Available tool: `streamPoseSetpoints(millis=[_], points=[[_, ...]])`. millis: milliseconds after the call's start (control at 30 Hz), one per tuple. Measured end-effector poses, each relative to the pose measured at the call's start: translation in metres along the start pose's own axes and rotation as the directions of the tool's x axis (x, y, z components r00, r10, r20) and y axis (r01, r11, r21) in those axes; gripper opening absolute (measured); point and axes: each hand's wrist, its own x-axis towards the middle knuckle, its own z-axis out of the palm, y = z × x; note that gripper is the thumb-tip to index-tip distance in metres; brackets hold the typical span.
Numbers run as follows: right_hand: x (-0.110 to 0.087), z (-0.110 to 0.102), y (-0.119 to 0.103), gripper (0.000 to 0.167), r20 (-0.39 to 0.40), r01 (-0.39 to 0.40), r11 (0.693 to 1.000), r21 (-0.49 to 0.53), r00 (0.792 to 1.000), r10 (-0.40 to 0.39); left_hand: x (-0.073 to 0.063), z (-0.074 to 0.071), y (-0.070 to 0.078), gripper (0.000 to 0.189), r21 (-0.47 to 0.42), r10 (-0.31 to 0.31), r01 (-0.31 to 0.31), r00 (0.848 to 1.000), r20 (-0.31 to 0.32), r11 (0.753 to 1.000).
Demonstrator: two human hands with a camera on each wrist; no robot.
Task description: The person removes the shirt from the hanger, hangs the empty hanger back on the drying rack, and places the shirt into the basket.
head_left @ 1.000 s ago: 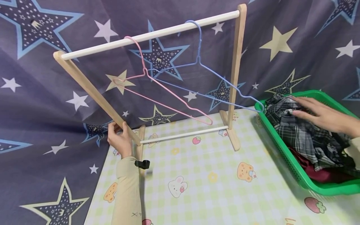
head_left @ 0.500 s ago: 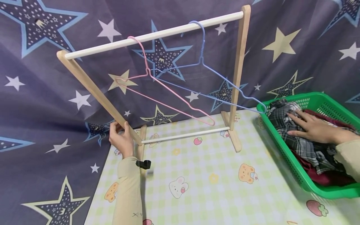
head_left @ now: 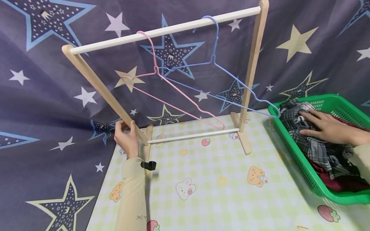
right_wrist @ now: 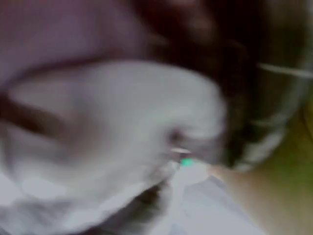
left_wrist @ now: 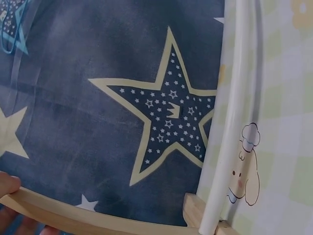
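My left hand [head_left: 127,139] grips the lower part of the left wooden post of a clothes rack [head_left: 99,86]. In the left wrist view, the thumb lies on one side of that post [left_wrist: 88,215] and fingers on the other. A pink hanger [head_left: 179,94] and a blue hanger [head_left: 231,77] hang from the white top bar, both bare. At the right, my right hand [head_left: 332,126] rests with spread, fairly straight fingers on a black, grey and white plaid garment [head_left: 321,154] in a green basket [head_left: 300,158]. The right wrist view is blurred, showing cloth up close.
Dark red cloth [head_left: 335,183] lies under the plaid garment. The blue hanger's right end reaches over the basket's rim. A checked tablecloth [head_left: 214,205] covers the table, and a star-patterned curtain [head_left: 69,128] hangs close behind the rack.
My right hand has come down onto the plaid garment, and red cloth now shows at the basket's far side. My left hand keeps its hold on the post. The head view has shifted slightly.
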Motion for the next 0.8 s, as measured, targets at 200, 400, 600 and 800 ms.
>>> streamPoseSetpoints(millis=[200, 400, 600, 800], points=[[0.003, -0.023, -0.026, 0.085, -0.078, 0.075, 0.997, 0.025, 0.994, -0.072, -0.007, -0.011, 0.011, 0.032, -0.015, 0.010, -0.010, 0.999, 0.049, 1.000], [0.001, -0.035, -0.066, 0.076, -0.142, 0.202, 0.977, 0.061, 0.971, -0.192, -0.017, -0.022, 0.037, 0.049, -0.002, 0.060, -0.060, 0.995, 0.081, 0.998], [-0.007, -0.034, -0.107, 0.068, -0.124, 0.259, 0.963, 0.080, 0.961, -0.248, -0.037, -0.031, 0.061, 0.046, -0.023, 0.184, -0.183, 0.960, 0.212, 0.983], [-0.009, -0.027, -0.141, 0.063, -0.129, 0.356, 0.934, 0.007, 0.927, -0.352, -0.059, -0.032, 0.085, 0.048, 0.044, 0.198, -0.248, 0.858, 0.474, 0.968]])
